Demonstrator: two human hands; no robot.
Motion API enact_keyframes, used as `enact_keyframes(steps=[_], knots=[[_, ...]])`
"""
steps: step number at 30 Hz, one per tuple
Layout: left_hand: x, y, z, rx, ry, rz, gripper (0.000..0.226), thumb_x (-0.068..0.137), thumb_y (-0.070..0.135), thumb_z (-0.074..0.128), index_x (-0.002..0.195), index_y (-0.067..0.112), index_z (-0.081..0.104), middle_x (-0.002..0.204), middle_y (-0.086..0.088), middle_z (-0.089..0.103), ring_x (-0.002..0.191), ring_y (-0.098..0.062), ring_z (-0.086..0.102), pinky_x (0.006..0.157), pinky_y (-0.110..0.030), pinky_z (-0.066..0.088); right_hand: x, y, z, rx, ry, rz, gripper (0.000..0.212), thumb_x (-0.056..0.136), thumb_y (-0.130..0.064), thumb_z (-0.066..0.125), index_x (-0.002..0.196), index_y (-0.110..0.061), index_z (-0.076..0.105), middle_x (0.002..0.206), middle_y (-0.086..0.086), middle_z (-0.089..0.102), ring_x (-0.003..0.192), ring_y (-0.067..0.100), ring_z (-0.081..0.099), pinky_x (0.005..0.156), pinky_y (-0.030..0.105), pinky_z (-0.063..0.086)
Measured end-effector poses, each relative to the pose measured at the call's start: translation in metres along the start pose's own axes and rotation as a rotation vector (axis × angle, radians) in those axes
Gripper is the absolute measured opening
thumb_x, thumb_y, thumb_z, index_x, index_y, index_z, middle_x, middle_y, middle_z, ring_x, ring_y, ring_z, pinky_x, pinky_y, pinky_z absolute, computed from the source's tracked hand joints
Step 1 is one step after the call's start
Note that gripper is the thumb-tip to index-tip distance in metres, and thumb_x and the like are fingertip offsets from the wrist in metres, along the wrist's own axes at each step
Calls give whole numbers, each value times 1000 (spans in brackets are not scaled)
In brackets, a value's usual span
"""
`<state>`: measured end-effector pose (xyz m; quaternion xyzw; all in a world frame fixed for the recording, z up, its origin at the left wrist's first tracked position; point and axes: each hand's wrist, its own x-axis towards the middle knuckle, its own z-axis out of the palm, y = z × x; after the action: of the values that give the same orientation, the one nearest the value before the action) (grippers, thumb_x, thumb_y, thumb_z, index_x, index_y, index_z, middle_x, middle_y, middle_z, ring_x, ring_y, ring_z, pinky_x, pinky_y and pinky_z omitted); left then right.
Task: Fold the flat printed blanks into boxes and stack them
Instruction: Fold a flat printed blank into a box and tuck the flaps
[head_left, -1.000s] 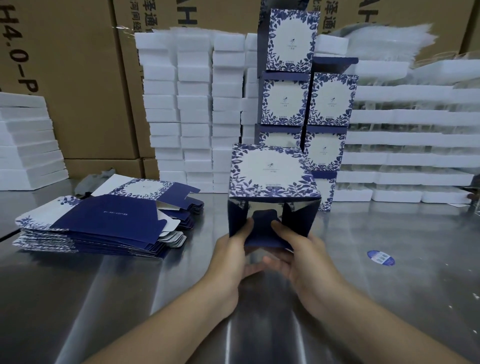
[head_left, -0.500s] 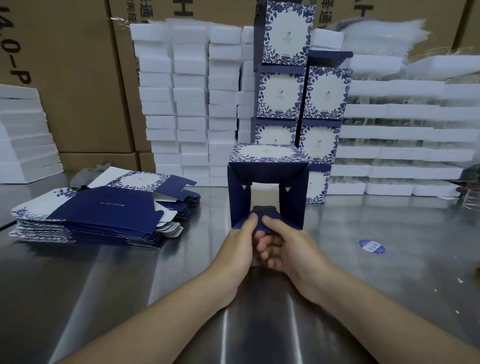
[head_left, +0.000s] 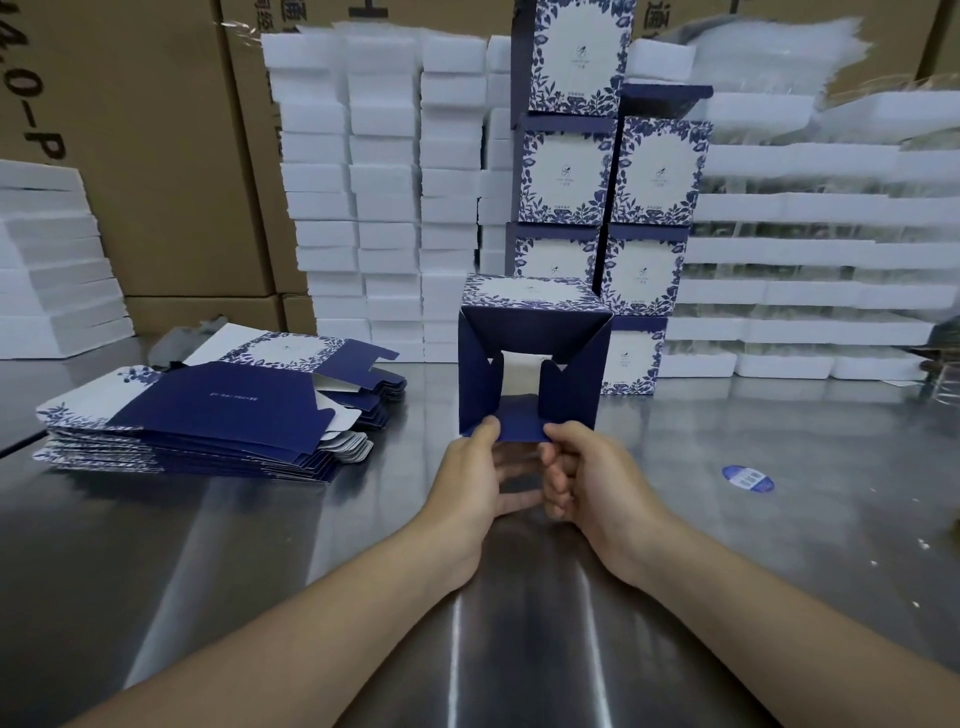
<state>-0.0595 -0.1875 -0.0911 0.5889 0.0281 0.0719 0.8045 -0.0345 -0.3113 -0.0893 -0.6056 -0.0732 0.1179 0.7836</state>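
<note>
1. Above the desk (head_left: 727, 571), the left hand (head_left: 470, 467) and right hand (head_left: 587, 473) each close their grip on the box's near bottom flap, thumbs on top.
2. The half-folded box (head_left: 576, 384) is just beyond them, its open end facing the person, its open axis running near to far and its printed panel up.
3. Flat blanks (head_left: 208, 410) lie piled to the left, and finished boxes (head_left: 608, 176) are stacked behind.

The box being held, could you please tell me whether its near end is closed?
Open. The box shows a gap between its side flaps, and left hand and right hand pinch its untucked bottom flap.
</note>
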Motion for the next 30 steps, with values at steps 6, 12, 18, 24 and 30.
enact_keyframes(steps=[6,12,18,24,30], knots=[[1,2,0,-28,19,-16,50,114,30,33,106,6,76,88,-8,81,82,-18,79,81,-45,66,4,3,0,32,41,-1,39,106,-25,49,70,-11,56,49,0,42,41,12,35,41,24,32],[1,1,-2,22,11,10,51,114,29,34,112,0,76,92,-13,80,88,-21,78,83,-46,65,4,3,0,-49,23,-57,42,104,-29,55,65,-14,59,50,3,44,43,15,39,44,25,34],[-3,0,2,189,-117,56,48,113,29,39,73,7,54,64,-12,60,61,-25,62,68,-35,62,5,0,-6,-117,-115,-47,42,99,-32,64,59,-19,67,54,2,50,46,12,45,47,22,38],[-2,0,-2,225,-139,85,50,114,27,37,74,7,58,69,-12,61,65,-27,64,76,-41,63,5,2,-5,-94,-46,-59,41,96,-42,70,65,-15,72,55,4,52,47,15,47,45,24,39],[2,-2,-3,216,-94,38,44,113,30,39,116,6,76,96,-9,78,91,-22,74,72,-32,62,10,4,-9,-187,141,-156,43,102,-54,61,87,-13,58,56,5,58,41,17,51,41,28,41]])
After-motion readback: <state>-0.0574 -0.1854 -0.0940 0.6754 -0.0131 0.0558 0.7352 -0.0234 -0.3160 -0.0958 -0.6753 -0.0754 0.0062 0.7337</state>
